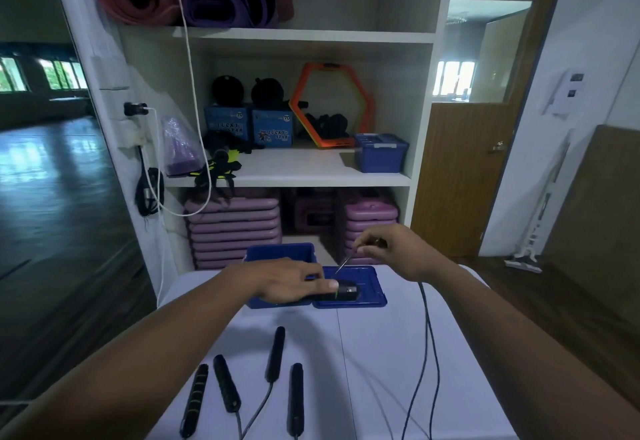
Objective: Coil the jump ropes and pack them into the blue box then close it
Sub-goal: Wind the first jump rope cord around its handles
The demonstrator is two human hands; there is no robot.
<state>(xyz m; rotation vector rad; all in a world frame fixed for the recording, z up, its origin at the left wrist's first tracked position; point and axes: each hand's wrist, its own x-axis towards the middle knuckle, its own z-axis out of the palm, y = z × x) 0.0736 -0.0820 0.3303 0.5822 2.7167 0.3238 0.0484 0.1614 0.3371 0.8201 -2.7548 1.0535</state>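
Jump rope [344, 291]: black handle end with a green stripe, held just over the lid at the blue box's right side. It is neither coiled nor packed.
Cord [428, 335]: a thin, taut run goes from the handle end to the right hand. The rest trails slack toward the viewer, well away from the blue box.
Left hand [287, 282]: fingers wrapped round the handle end, over the blue box's near right corner.
Right hand [384, 249]: thumb and fingertips pinch the cord, up and to the right of the blue box.
Blue box [280, 252]: open; interior partly hidden by the left hand.
Lid [372, 296]: lies flat, touching the blue box's right wall.
Spare handles [227, 382]: four, black, well to the near side of the blue box.
Table [398, 387]: white; carries all of the above.
Risk, tangling: the slack cord could snag the spare handles if drawn in quickly.
Risk, loose coil: a slipped pinch would likely let the loops spring open.
Risk, closure: an oversized coil might keep the lid from seating.
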